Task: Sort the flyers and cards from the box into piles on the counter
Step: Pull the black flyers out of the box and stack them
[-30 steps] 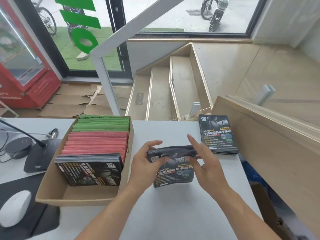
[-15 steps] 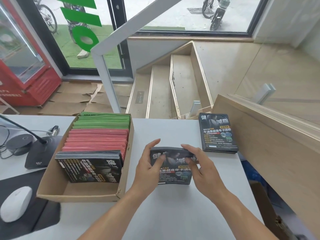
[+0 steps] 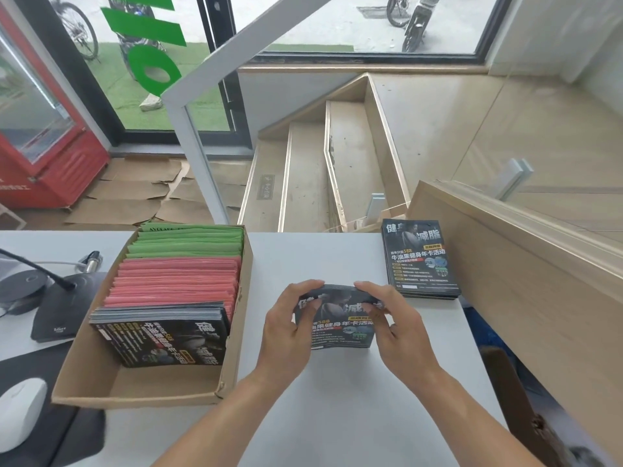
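I hold a bundle of black flyers (image 3: 340, 323) between both hands over the middle of the white counter (image 3: 337, 416), my left hand (image 3: 286, 326) clamped on its left edge, my right hand (image 3: 392, 326) on its right. To my left the cardboard box (image 3: 232, 358) holds green cards (image 3: 192, 241) at the far end, then pink cards (image 3: 175, 281), then black flyers in the box (image 3: 161, 335), with bare floor at the near end. A finished pile (image 3: 419, 259) lies at the counter's far right edge, against the wooden ledge (image 3: 526, 284). Open counter lies nearer me.

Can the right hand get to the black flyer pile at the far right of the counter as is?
Probably yes, once freed: right hand and left hand both grip a flyer bundle; bare counter separates it from the pile.
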Tool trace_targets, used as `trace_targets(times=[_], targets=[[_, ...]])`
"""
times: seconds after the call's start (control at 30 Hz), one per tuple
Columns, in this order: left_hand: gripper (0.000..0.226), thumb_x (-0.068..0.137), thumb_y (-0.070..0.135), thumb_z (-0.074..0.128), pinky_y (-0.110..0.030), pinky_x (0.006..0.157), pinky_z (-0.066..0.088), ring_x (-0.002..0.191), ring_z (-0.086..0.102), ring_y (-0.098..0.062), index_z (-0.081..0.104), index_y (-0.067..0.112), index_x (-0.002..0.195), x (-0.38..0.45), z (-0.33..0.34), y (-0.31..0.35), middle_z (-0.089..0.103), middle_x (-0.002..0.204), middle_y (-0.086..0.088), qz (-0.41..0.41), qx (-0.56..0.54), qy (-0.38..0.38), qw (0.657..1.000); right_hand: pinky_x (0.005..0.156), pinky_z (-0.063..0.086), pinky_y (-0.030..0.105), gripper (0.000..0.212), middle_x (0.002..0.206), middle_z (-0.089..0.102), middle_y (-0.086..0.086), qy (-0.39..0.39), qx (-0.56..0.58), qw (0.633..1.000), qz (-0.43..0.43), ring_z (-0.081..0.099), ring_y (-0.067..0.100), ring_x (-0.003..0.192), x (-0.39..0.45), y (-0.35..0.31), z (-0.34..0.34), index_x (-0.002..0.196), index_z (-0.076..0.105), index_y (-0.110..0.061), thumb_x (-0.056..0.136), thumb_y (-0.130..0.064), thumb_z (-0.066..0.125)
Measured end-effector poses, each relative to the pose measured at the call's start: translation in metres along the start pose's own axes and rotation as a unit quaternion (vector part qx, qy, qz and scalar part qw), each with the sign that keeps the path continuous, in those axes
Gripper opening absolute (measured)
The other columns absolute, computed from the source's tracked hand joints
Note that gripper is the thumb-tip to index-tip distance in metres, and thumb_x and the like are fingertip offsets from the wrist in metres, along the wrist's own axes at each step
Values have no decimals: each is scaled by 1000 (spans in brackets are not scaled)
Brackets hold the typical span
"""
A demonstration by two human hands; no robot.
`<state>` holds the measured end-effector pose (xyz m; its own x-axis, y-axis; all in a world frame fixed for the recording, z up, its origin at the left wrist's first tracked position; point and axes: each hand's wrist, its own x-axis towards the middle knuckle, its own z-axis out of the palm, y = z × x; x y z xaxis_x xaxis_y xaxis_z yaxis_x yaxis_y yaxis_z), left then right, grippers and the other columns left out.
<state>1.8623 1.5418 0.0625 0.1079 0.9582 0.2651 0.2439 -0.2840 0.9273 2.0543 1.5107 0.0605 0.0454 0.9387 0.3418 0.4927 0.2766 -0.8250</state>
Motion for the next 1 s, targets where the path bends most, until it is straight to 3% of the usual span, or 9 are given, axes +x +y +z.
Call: trace_targets(times=[0.2, 0.3, 0.4, 0.5, 0.57, 0.63, 0.73, 0.83, 1.0], targets=[[32, 99, -2, 56, -14, 89, 46, 111, 63, -14, 62, 18, 123, 11, 7, -7, 65, 113, 14, 9, 19, 2, 1000, 86, 45, 13, 49, 114, 63, -12, -7, 13, 1000, 18, 60, 11, 108, 13, 5, 1, 131, 59, -25, 97, 9, 52], [34, 99, 0, 58, -18, 89, 49, 111, 63, -14, 62, 23, 122, 39, 14, -3, 67, 113, 14, -26, 0, -7, 1000, 85, 47, 15, 49, 113, 62, -24, -19, 43, 996, 82, 58, 6, 111, 40, 7, -4, 128, 59, -36, 99, 4, 52], [36, 98, 6, 61, -15, 83, 49, 104, 64, -10, 59, 30, 124, 85, 26, -7, 68, 111, 14, -70, -14, -11, 997, 85, 54, 27, 45, 111, 62, -27, -39, 36, 990, 128, 60, 6, 108, 83, 24, -12, 126, 58, -41, 101, -4, 52], [57, 95, 17, 67, -24, 87, 52, 109, 61, -13, 41, 36, 142, 127, 43, -25, 59, 127, 8, -153, 39, 1, 987, 82, 51, 25, 43, 108, 65, -23, -40, 2, 986, 163, 59, -1, 100, 127, 45, -13, 125, 58, -42, 101, -7, 51], [83, 90, 21, 73, -32, 98, 48, 128, 51, -18, 21, 33, 154, 139, 55, -41, 43, 146, 2, -222, 112, -24, 968, 75, 46, 23, 44, 108, 66, -16, -50, -43, 980, 190, 59, 1, 90, 151, 63, -9, 126, 56, -42, 101, -7, 49], [109, 82, 31, 81, -37, 109, 37, 146, 30, -22, 3, 29, 159, 137, 66, -54, 24, 160, -2, -247, 189, -96, 946, 71, 49, 30, 46, 111, 67, -10, -65, -108, 969, 215, 60, 9, 85, 169, 80, -2, 129, 54, -43, 101, -7, 49], [141, 67, 51, 88, -44, 123, 14, 155, -2, -25, -19, 31, 157, 115, 79, -74, -5, 168, -4, -247, 286, -222, 899, 82, 53, 40, 48, 114, 68, -5, -80, -221, 948, 213, 61, 21, 96, 184, 101, 6, 133, 51, -44, 99, -10, 49], [144, 68, 54, 85, -43, 125, -6, 153, -22, -25, -27, 28, 154, 97, 86, -90, -16, 167, -3, -208, 329, -271, 880, 95, 39, 38, 52, 118, 63, -1, -101, -373, 908, 164, 52, 23, 110, 194, 121, 13, 136, 51, -38, 95, -7, 53], [133, 73, 47, 83, -39, 125, -7, 154, -14, -18, -18, 25, 157, 98, 90, -97, -4, 169, 3, -173, 307, -230, 907, 115, 21, 43, 51, 131, 54, 4, -195, -497, 839, 102, 37, 27, 128, 213, 152, 13, 139, 51, -32, 91, -16, 59]])
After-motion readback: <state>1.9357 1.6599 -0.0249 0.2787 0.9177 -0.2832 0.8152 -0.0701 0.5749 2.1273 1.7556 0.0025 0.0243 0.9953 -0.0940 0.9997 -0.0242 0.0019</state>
